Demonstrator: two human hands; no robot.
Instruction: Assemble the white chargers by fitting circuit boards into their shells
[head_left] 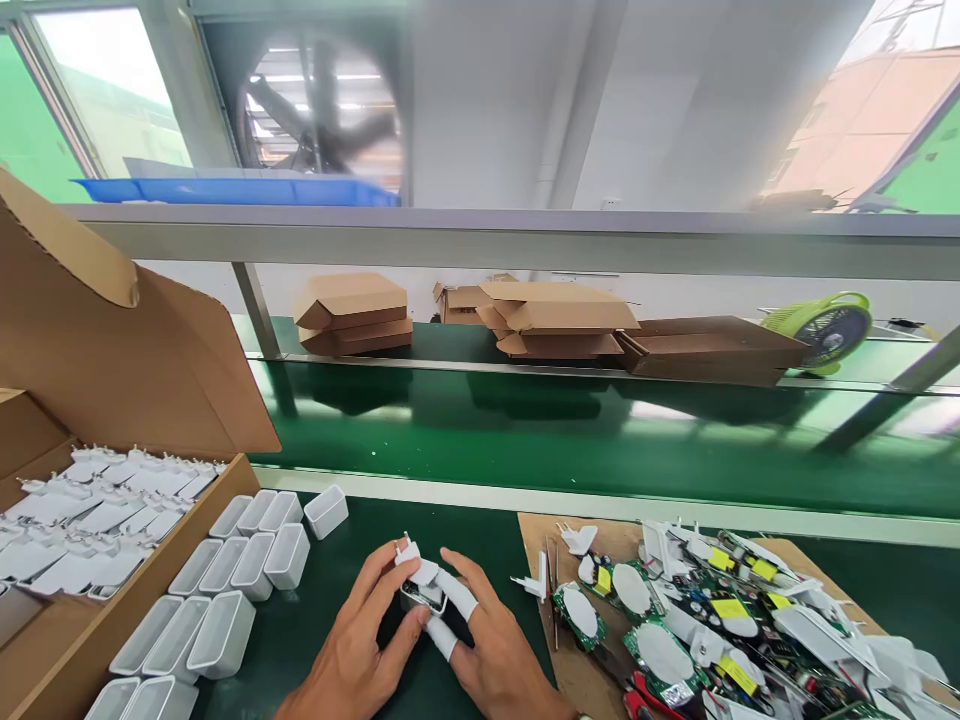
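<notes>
Head view, left fingers (393,583), white-wrapped right fingers (457,594), both pinched nearly closed around white casing (426,574)

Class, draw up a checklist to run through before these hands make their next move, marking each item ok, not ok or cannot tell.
1. White unit steadied by both the left hand and the right hand: ok.
2. White finger covers on two right-hand digits: ok.
3. Unit fully closed: not ok; inner parts show.
4. Inner parts seated properly: cannot tell; too small and partly hidden.
5. White cases near the left hand: ok.
6. Red-handled tool clear of both hands: ok.
</notes>
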